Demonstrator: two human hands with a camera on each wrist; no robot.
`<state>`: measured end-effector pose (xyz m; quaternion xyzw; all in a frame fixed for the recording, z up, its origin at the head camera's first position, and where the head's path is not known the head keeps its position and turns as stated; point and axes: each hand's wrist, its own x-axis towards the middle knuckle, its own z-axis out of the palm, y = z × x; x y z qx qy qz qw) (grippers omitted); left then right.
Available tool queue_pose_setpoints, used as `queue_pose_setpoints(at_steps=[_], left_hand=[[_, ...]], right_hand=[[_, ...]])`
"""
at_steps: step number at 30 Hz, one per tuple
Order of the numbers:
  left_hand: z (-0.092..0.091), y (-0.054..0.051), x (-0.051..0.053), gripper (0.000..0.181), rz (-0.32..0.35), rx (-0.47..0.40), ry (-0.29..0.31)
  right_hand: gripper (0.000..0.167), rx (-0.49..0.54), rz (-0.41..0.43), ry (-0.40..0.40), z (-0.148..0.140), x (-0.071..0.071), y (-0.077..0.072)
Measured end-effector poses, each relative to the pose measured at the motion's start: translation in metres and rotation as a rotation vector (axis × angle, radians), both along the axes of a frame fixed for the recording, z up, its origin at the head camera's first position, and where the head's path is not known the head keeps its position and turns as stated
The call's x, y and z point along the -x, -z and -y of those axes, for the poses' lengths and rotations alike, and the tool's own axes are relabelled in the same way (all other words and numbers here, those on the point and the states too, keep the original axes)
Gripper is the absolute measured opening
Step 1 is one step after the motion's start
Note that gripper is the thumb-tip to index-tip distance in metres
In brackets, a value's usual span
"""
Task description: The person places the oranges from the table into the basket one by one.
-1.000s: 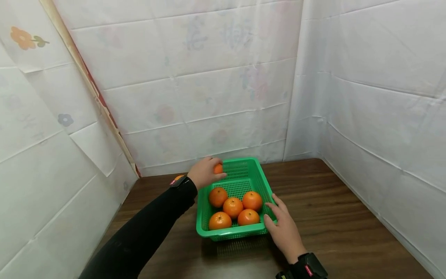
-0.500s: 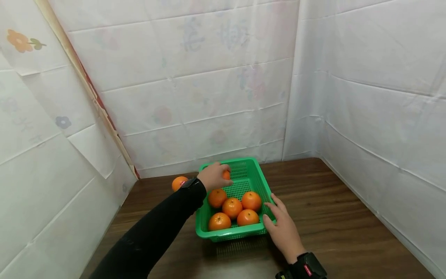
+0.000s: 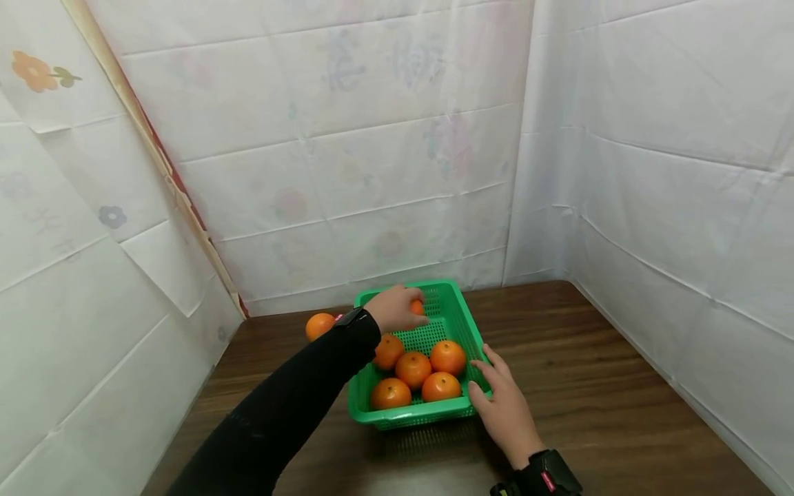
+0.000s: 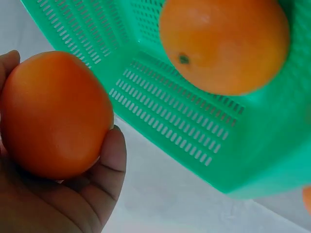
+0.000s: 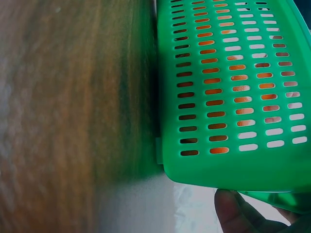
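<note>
My left hand holds a mandarin orange over the far part of a green plastic basket. In the left wrist view, my fingers curl round this orange, beside the perforated basket wall. Several more oranges, among them one in the middle, lie in the near half of the basket. At the basket's near right corner, my right hand holds the rim. The right wrist view shows its thumb against the corner; the other fingers are mostly hidden there.
One loose orange sits on the dark wooden table, left of the basket and partly behind the left forearm. White sheeting with faint prints encloses the table at the back and both sides.
My left hand has moved right with its orange, from the basket's left edge to over its far part. The loose orange on the table shows more. My right hand stays at the corner.
</note>
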<state>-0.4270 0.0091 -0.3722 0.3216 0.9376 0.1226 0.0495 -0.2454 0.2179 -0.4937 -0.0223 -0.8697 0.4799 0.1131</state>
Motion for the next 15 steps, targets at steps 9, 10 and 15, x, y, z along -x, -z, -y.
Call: queue_pose_setpoints(at_steps=[9, 10, 15], left_hand=[[-0.025, 0.003, -0.003, 0.049, 0.044, 0.014, 0.017], [-0.026, 0.005, -0.002, 0.049, 0.041, 0.021, 0.01], [-0.029, 0.019, 0.003, 0.048, 0.069, 0.036, -0.006]], right_hand=[[0.045, -0.006, -0.007, -0.014, 0.0, 0.0, -0.001], [0.045, -0.007, -0.011, -0.014, 0.0, 0.0, -0.002], [0.045, -0.017, -0.03, -0.001, 0.001, 0.001, -0.001]])
